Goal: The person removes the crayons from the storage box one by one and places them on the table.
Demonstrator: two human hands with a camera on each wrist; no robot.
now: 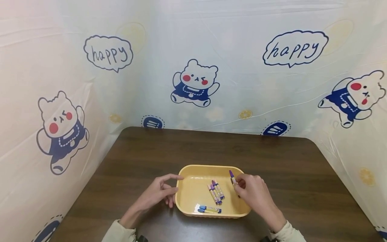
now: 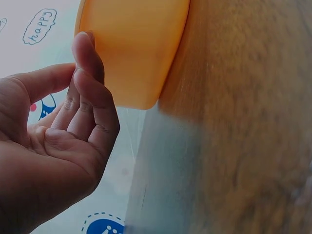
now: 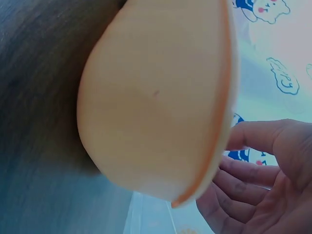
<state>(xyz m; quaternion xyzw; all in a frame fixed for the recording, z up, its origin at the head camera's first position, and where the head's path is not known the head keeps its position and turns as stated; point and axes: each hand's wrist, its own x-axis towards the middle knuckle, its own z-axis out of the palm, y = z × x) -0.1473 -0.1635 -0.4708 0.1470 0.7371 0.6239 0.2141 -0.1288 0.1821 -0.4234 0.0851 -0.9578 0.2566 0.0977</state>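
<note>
A yellow plastic tray point(image 1: 193, 173) stands on the table. My right hand point(image 1: 255, 191) is over its right end, pinching a purple crayon point(image 1: 232, 175) between thumb and fingers. The crayon slants, purple tip pointing away. In the right wrist view, the tray's outer wall point(image 3: 156, 97) hides the crayon, with the right hand point(image 3: 253, 180) behind the rim. On the opposite side, my left hand point(image 1: 157, 193) touches the rim with loosely bent fingers. The left wrist view shows the left hand's point(image 2: 73, 122) fingertips against the tray's end wall point(image 2: 141, 53).
Inside the tray, several pink and purple crayons point(image 1: 215, 193) lie together near the middle. Blue crayons point(image 1: 209, 209) lie by the near wall. The dark wooden table point(image 1: 211, 144) has printed cloth curtains point(image 1: 242, 84) around its back and sides.
</note>
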